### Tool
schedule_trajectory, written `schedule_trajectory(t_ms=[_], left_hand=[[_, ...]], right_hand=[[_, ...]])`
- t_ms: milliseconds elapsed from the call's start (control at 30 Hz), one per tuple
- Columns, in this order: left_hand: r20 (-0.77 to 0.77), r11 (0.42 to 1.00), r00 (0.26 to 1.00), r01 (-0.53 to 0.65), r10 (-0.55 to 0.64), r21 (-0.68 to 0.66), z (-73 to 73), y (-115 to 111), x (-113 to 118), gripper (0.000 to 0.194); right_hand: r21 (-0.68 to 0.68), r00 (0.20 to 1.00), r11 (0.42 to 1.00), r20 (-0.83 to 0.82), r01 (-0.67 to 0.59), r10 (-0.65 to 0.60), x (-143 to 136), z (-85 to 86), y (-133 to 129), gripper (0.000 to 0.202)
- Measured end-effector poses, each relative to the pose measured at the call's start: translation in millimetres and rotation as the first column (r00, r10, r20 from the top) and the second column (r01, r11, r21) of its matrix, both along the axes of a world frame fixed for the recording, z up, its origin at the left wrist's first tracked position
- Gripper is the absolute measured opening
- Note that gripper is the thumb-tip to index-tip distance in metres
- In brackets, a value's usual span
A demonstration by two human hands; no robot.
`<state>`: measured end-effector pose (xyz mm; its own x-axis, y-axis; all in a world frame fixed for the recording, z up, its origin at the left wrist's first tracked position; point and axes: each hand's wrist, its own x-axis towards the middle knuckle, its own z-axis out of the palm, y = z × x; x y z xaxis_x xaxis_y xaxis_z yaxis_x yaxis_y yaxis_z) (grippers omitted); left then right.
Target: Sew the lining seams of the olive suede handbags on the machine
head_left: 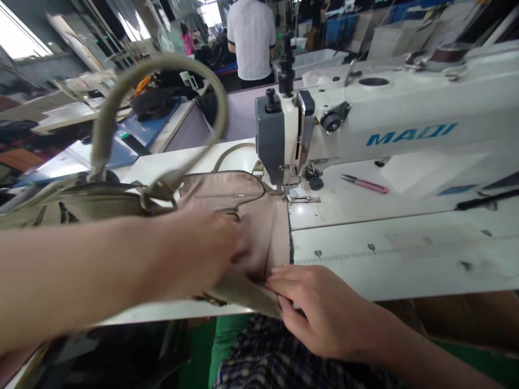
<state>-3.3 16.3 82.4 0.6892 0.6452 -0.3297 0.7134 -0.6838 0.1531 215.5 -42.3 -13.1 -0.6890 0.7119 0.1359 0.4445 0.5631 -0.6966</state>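
Note:
An olive bag (73,202) with a looped handle lies at the left of the sewing table, its pinkish lining (259,232) spread towards the needle area of a white sewing machine (389,119). The lining's right edge lies beside the presser foot (302,199). My left hand (206,246), blurred, reaches across the bag onto the lining; its fingers are smeared by motion. Near the table's front edge, my right hand (320,308) pinches the lower corner of the lining and olive fabric between thumb and fingers.
Pink-handled snips (367,185) lie on the machine bed under the arm. A printed ruler scale (344,256) runs along the table (405,270). Beyond the table stand a person in a white shirt (251,40) and a pale bin (316,62). Other work tables are at the left.

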Motion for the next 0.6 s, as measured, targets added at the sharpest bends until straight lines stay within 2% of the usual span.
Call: schedule_trajectory(t_ms=[67,100,133,167,233,300,333,400,500,600], left_hand=[[-0.143,0.995,0.988,0.041,-0.054,-0.091,11.1,22,3,0.019],[-0.215,0.982,0.972,0.056,-0.095,-0.181,10.5,27,6,0.007],[-0.267,0.957,0.955,0.051,-0.130,-0.284,5.6,28,10,0.011],[-0.284,0.925,0.948,0.028,-0.145,-0.379,-3.0,26,12,0.024],[-0.195,0.877,0.975,0.003,-0.110,-0.481,-28.2,14,13,0.033],[-0.011,0.903,0.997,0.068,-0.081,-0.423,-55.4,-1,8,0.017],[0.077,0.936,0.993,0.110,-0.090,-0.335,-66.7,-7,5,0.010],[0.164,0.966,0.972,0.195,-0.167,-0.171,-80.9,-17,-1,0.010],[0.162,0.957,0.950,0.281,-0.268,-0.064,-82.2,-21,-3,0.014],[0.130,0.923,0.923,0.374,-0.362,-0.084,-73.1,-17,3,0.015]], right_hand=[[-0.032,0.997,0.999,0.075,-0.011,0.013,-3,1.8,2,0.018],[-0.046,0.996,0.999,0.088,-0.025,0.029,-3,1.4,3,0.017],[-0.056,0.996,0.998,0.078,-0.037,0.041,-2,0.0,2,0.016],[-0.064,0.998,0.997,0.051,-0.043,0.047,-1,-2.2,2,0.016],[-0.075,0.999,0.996,-0.034,-0.043,0.040,3,-8.4,-1,0.018],[-0.069,0.991,0.997,-0.133,-0.027,0.018,8,-15.6,-4,0.020],[-0.058,0.983,0.998,-0.181,-0.015,0.004,10,-19.0,-5,0.022],[-0.032,0.965,0.999,-0.261,0.023,-0.031,14,-24.5,-5,0.025],[0.003,0.947,0.993,-0.303,0.117,-0.111,15,-27.7,-1,0.027],[0.073,0.966,0.983,-0.209,0.170,-0.152,7,-25.7,2,0.024]])
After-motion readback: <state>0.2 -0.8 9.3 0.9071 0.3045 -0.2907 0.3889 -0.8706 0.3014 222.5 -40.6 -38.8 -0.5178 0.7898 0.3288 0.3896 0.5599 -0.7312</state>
